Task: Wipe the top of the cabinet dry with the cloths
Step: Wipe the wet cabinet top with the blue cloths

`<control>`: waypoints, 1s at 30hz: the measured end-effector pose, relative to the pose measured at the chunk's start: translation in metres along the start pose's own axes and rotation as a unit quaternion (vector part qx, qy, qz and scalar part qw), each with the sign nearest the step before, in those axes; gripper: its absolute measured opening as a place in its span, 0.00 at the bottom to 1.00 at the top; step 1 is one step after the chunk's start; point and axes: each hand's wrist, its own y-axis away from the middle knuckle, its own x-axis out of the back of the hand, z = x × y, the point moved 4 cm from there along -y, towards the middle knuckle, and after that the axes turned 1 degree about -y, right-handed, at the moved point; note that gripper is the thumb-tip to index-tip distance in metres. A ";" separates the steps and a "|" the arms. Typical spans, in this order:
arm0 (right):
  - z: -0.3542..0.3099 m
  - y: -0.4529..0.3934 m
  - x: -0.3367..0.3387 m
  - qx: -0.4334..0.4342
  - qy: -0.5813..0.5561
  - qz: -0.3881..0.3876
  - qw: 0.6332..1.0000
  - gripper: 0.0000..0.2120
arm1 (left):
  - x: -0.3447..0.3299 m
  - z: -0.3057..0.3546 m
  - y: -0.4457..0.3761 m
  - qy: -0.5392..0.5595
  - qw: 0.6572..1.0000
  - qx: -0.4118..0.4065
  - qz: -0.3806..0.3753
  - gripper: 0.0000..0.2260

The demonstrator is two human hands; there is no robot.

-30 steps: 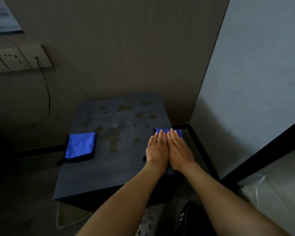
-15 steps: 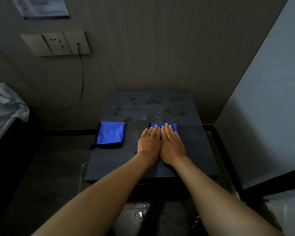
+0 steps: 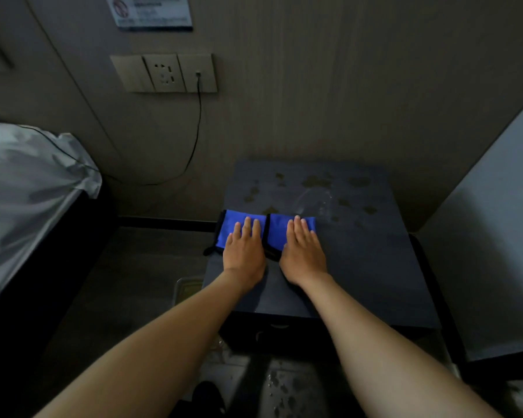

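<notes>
Two blue cloths are laid side by side on the dark top of the cabinet point(image 3: 360, 267), at its left edge and about midway between front and back. The left cloth point(image 3: 234, 226) reaches the left edge of the top, and a dark trim and a small loop are seen hanging just over that edge. The right cloth point(image 3: 280, 229) lies just beside it, their dark-bordered edges meeting or nearly meeting between the two hands.

The left hand point(image 3: 244, 251) is laid flat, palm down, on the left cloth, its fingers extended and held close together. The right hand point(image 3: 302, 250) is pressed flat on the right cloth in the same way, fingers straight and pointing toward the wall. Nothing is pinched or gripped by either hand. The hands are set near each other but apart.

Beyond the cloths, toward the back of the top, wet patches point(image 3: 314, 182) and a thin sheen of water are scattered. The front part of the top looks plain and dark.

Behind the cabinet, a panelled wall is seen with a socket plate point(image 3: 163, 73), from which a black cable point(image 3: 197, 131) hangs. A notice point(image 3: 151, 10) is fixed higher up. To the left, a bed with a pale sheet point(image 3: 27, 191) is visible. Wet spots are seen on the floor point(image 3: 281, 387) in front of the cabinet.
</notes>
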 end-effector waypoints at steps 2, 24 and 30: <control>-0.006 -0.003 0.000 0.003 0.001 -0.007 1.000 0.32 | -0.006 -0.007 0.005 0.002 1.000 -0.003 -0.003 0.27; -0.050 -0.043 0.017 0.054 0.060 -0.124 0.989 0.32 | 0.007 0.012 0.089 -0.117 0.990 -0.032 -0.070 0.29; -0.101 -0.039 0.010 0.071 0.083 -0.079 0.991 0.30 | 0.007 0.013 0.098 -0.130 0.987 -0.061 -0.069 0.27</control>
